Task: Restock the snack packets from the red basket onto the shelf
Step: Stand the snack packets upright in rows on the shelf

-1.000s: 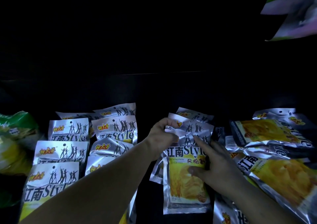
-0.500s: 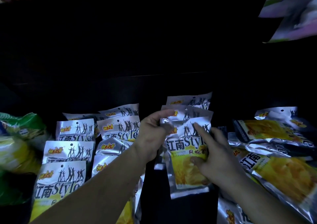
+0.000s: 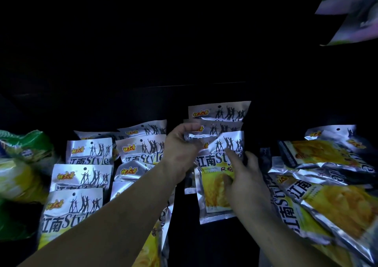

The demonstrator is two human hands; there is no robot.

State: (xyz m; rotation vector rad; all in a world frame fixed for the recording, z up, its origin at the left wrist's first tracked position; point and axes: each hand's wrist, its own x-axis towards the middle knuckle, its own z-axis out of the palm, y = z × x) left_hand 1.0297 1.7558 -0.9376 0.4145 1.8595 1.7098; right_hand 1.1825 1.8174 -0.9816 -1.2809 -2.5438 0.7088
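Status: restock looks well along, judging from the stock on the shelf [image 3: 184,238]. The red basket is out of view, so we can't tell what's left to bring over. We read the current step as seating one packet in the middle row. The left hand [image 3: 180,146] pinches the crumpled top edge of the second packet [image 3: 223,126]. The right hand [image 3: 247,180] holds the front packet [image 3: 212,201], with thumb and index on its face and the other fingers at its right edge. The hands are close together but not touching. The front packet stands upright, leaning on the second one, with a back packet [image 3: 221,111] behind both. That makes three in that row, plus a silver scrap low on its left that we can't identify. The left column [image 3: 81,176] shows three clear fronts and a sliver of a fourth behind. The second column [image 3: 143,150] has at least four, and the left forearm hides its front end. The right pile [image 3: 331,203] lies flat and overlapped; we count at least five there, exact number unclear. It probably needs standing up to match the rows. Non-task items: green bags [image 3: 24,146] at far left, blurred so we can't count them, and two pale packets [image 3: 351,11] hanging at top right.
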